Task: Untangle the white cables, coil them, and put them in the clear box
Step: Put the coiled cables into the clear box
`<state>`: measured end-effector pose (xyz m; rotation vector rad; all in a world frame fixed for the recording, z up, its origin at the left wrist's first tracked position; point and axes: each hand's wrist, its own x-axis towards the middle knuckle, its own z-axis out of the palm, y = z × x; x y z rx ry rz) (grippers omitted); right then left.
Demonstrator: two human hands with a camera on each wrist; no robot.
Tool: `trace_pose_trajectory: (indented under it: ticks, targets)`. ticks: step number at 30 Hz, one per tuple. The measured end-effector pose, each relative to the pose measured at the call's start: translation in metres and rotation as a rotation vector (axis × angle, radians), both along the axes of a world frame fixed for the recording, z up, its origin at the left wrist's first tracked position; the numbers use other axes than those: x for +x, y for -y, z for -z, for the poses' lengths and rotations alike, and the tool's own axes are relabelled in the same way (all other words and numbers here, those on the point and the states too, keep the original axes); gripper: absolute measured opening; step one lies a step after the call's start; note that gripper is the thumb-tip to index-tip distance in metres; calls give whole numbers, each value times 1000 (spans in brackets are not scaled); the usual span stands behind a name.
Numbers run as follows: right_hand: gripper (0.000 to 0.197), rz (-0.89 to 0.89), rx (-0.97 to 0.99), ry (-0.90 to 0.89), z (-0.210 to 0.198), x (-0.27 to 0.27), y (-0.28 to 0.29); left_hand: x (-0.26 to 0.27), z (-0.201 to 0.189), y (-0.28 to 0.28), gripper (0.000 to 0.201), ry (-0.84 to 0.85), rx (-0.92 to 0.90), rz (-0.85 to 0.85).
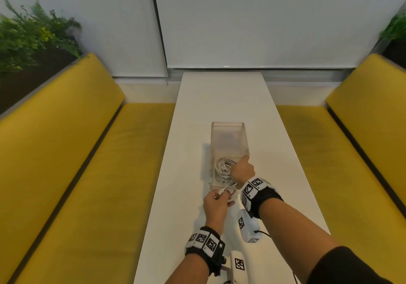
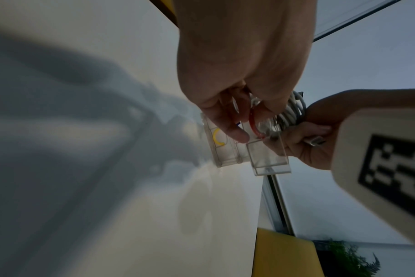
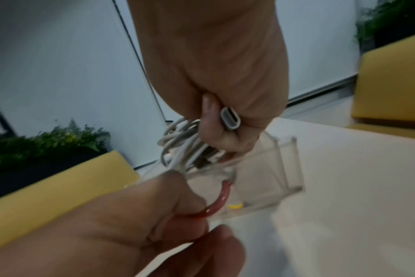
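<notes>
A clear box (image 1: 228,123) stands mid-table, long side pointing away from me. Over its near end my right hand (image 1: 241,169) grips a coil of white cables (image 1: 224,169), fingers curled round the bundle (image 3: 178,142). A silver plug (image 3: 230,118) sticks out of that fist. My left hand (image 1: 219,194) is just in front of the box's near wall (image 3: 282,168) and pinches a thin red band (image 3: 222,198) between thumb and forefinger. A white cable end reaches toward the same fingers. The red band (image 2: 252,125) curves against the box corner.
The narrow white table (image 1: 219,97) runs away from me between two yellow benches (image 1: 66,152) (image 1: 351,152). Plants (image 1: 33,35) stand behind the bench backs. A small yellow curved piece (image 2: 217,138) shows through the box. A window blind closes the far end.
</notes>
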<state>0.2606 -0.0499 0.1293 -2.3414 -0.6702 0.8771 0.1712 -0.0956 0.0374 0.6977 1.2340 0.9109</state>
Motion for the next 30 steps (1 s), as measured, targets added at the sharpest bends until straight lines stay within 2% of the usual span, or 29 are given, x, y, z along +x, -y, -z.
trace_pose_trajectory:
  ticks: [3, 7, 9, 10, 13, 15, 18, 22, 25, 30]
  targets:
    - [40, 54, 93, 16, 5, -5, 2, 0, 0, 0, 9, -20, 3, 0]
    - [36, 13, 194, -87, 10, -6, 3, -1, -2, 0, 10, -23, -4, -4]
    - [26, -79, 248, -168, 9, -1, 6, -2, -3, -1, 9, -19, -4, -4]
    - [20, -168, 254, -151, 7, 1, 10, -1, -4, -1, 9, -23, -5, -6]
    - [17, -367, 291, 61, 19, 9, 19, -2, -7, -1, 9, -26, 2, -10]
    - [43, -512, 277, 193, 34, 16, 29, -4, -7, 0, 9, -32, 5, -15]
    - [77, -724, 176, 296, 29, 20, 45, -5, -6, 1, 11, -37, 9, -17]
    - [95, -987, 46, 518, 17, 25, 57, -5, -5, 3, 9, -56, 3, -1]
    - [75, -1138, -4, 615, 14, 31, 51, -7, -5, 2, 8, -62, -2, -11]
    - [36, -1162, 61, 775, 10, 33, 37, -8, -8, -1, 11, -88, 6, -2]
